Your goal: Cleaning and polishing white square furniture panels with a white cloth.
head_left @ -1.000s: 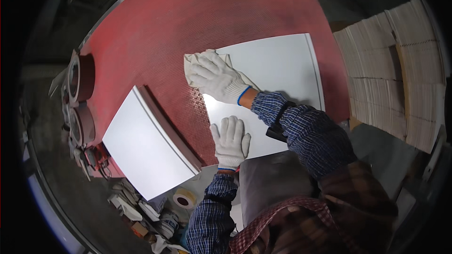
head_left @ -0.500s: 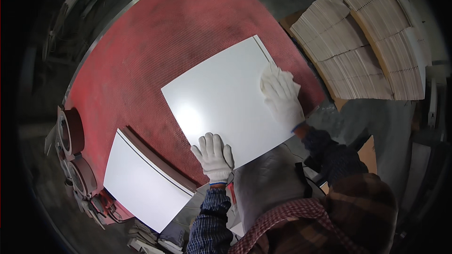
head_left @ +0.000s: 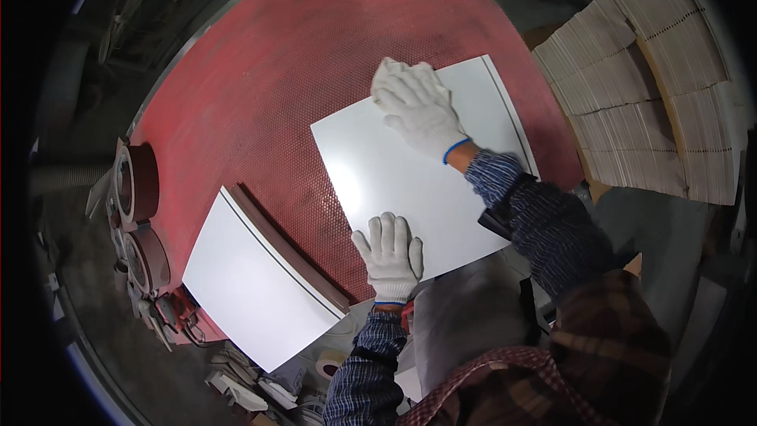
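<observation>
A glossy white panel (head_left: 441,189) with a thin groove along its right side lies flat on a red textured table (head_left: 276,87). My left hand (head_left: 392,256), in a white knit glove, rests with fingers apart on the panel's near left corner and holds nothing. Near the far left part of the panel, my gloved right hand (head_left: 426,114) presses a crumpled off-white cloth (head_left: 388,85) against its edge. The fingers lie over the cloth, which sticks out past their tips. Part of the panel is hidden under my right forearm.
A second white panel (head_left: 256,288) lies at the left on a stack with brown edges. Rolls of brown tape (head_left: 140,181) hang at the table's left edge, above red-handled tools (head_left: 180,312). Stacked cardboard sheets (head_left: 631,95) stand at the right.
My right hand has swept the cloth from the panel's right side to its far left edge. My left hand stays at the near left corner. The whole view has shifted somewhat.
</observation>
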`<state>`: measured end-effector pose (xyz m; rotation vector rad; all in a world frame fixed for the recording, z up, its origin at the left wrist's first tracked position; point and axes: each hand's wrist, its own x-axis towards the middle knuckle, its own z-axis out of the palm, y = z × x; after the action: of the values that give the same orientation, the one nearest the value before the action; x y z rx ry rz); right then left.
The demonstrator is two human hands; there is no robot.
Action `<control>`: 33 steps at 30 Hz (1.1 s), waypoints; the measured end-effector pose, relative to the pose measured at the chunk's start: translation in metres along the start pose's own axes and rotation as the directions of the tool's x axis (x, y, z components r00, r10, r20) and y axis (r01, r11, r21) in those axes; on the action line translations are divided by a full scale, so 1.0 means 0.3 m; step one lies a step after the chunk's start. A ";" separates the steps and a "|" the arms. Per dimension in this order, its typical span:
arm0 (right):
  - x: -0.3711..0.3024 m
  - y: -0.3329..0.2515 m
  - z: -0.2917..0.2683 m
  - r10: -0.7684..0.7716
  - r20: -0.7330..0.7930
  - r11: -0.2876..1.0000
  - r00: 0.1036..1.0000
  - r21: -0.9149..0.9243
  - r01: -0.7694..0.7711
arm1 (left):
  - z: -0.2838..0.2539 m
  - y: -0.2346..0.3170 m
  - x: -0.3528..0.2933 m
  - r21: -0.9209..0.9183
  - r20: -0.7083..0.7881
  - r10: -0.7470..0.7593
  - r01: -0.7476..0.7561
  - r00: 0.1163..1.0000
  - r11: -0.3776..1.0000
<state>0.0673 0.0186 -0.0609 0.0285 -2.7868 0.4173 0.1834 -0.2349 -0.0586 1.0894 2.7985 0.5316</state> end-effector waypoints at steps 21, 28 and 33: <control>-0.672 -0.274 -0.267 -0.206 0.182 0.979 0.961 0.035 0.203 | -0.115 -0.089 -0.525 -0.577 -0.458 -0.559 0.247 0.691 0.778; -0.689 -0.298 -0.209 0.075 0.070 0.997 0.995 -0.015 -0.074 | -0.112 -0.062 -0.472 -0.557 -0.396 -0.499 0.230 0.771 0.798; -0.686 -0.657 0.059 0.096 -0.084 0.947 0.992 0.315 -0.065 | -0.071 -0.023 -0.313 -0.607 -0.383 -0.439 0.137 0.813 0.783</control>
<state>0.2701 -0.1808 -0.0866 -0.0326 -2.6043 0.8540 0.2443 -0.3085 -0.0450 0.3918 2.7908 1.6712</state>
